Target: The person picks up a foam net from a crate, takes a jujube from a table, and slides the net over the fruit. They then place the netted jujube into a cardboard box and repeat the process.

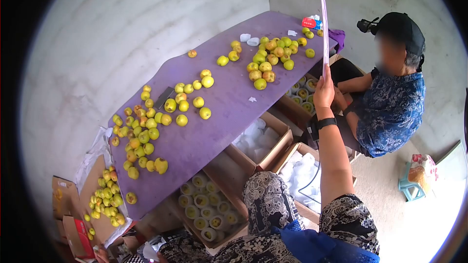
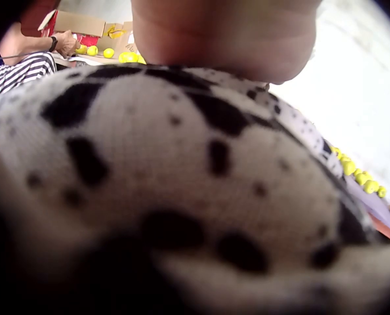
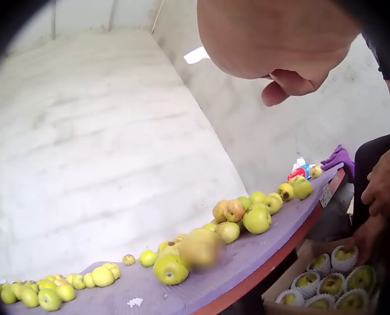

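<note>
The pale strip (image 1: 322,19) rises from the right hand (image 1: 324,92), whose grip is curled round it, near a seated person (image 1: 395,104). The left hand (image 2: 224,36) is by patterned cloth (image 2: 175,151); I cannot tell its grip. Apples (image 1: 143,137) lie across the counter (image 1: 209,122).

strip (image 1: 324,24): plastic-looking | apples (image 1: 207,82): smooth, faintly glossy | boxes (image 1: 279,152): matt cardboard | tabletop (image 1: 222,102): matt

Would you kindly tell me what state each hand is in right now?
Left hand: cannot be told whether open or closed.
Right hand: closed, holding a long, pale-pink, plastic-looking strip.
</note>
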The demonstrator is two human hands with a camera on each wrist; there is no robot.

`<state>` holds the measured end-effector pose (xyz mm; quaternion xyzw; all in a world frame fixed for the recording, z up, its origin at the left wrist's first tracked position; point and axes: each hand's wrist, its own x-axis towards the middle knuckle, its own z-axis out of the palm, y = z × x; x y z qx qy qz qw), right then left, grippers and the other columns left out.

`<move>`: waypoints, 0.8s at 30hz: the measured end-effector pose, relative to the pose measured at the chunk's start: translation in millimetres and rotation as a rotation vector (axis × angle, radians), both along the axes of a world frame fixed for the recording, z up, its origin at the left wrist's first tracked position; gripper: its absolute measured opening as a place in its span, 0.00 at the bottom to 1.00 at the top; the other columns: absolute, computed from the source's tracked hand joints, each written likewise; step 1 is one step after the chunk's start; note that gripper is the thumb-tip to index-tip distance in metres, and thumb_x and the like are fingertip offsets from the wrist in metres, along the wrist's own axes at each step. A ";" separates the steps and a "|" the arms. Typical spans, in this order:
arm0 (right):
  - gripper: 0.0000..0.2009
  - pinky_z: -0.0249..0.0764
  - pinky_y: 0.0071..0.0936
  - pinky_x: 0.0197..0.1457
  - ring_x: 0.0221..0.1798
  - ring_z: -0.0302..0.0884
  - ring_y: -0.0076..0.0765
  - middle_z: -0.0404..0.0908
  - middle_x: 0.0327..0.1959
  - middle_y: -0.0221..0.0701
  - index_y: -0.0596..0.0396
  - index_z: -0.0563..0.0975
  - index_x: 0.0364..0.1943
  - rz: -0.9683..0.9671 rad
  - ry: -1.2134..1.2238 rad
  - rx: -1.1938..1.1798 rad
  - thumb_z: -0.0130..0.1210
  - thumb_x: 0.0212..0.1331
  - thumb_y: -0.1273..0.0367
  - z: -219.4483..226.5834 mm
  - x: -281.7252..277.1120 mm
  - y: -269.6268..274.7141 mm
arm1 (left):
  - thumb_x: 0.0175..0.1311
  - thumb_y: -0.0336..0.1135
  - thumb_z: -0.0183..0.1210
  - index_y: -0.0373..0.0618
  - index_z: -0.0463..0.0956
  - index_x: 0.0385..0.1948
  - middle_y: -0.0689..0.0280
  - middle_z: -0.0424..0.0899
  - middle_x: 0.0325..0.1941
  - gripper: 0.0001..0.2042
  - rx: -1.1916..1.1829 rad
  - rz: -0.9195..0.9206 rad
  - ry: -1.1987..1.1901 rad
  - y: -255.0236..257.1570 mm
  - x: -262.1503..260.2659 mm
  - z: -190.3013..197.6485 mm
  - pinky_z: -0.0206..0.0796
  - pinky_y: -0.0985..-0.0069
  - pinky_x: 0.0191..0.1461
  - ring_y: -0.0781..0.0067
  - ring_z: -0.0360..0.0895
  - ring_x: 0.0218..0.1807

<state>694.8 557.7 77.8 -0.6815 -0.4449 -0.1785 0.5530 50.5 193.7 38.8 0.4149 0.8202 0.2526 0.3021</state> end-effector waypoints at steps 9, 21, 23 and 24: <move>0.25 0.71 0.37 0.55 0.56 0.75 0.52 0.75 0.55 0.48 0.45 0.63 0.67 0.211 0.256 0.035 0.46 0.65 0.74 5.1 -20.2 -26.4 | 0.71 0.45 0.49 0.39 0.72 0.41 0.61 0.77 0.33 0.16 0.071 -0.017 -0.098 10.0 14.1 9.0 0.64 0.70 0.36 0.66 0.74 0.36; 0.23 0.60 0.18 0.19 0.19 0.69 0.23 0.66 0.22 0.24 0.48 0.59 0.70 0.868 1.120 -0.006 0.40 0.71 0.68 19.2 -50.8 -80.8 | 0.71 0.45 0.49 0.40 0.72 0.39 0.63 0.76 0.32 0.15 0.137 -0.067 -0.225 28.0 23.7 18.6 0.63 0.73 0.34 0.69 0.74 0.35; 0.24 0.58 0.17 0.18 0.19 0.69 0.25 0.65 0.22 0.24 0.48 0.58 0.70 0.860 1.171 -0.037 0.40 0.70 0.67 33.6 -56.4 -82.5 | 0.71 0.45 0.49 0.40 0.72 0.39 0.63 0.76 0.31 0.15 0.145 -0.081 -0.247 31.5 25.1 19.9 0.63 0.73 0.34 0.70 0.73 0.34; 0.24 0.58 0.17 0.18 0.19 0.69 0.25 0.66 0.22 0.25 0.49 0.57 0.70 0.861 1.243 -0.049 0.40 0.70 0.67 40.4 -59.7 -83.4 | 0.71 0.45 0.49 0.40 0.72 0.39 0.63 0.76 0.31 0.15 0.151 -0.086 -0.259 33.2 26.1 20.6 0.63 0.73 0.34 0.70 0.73 0.34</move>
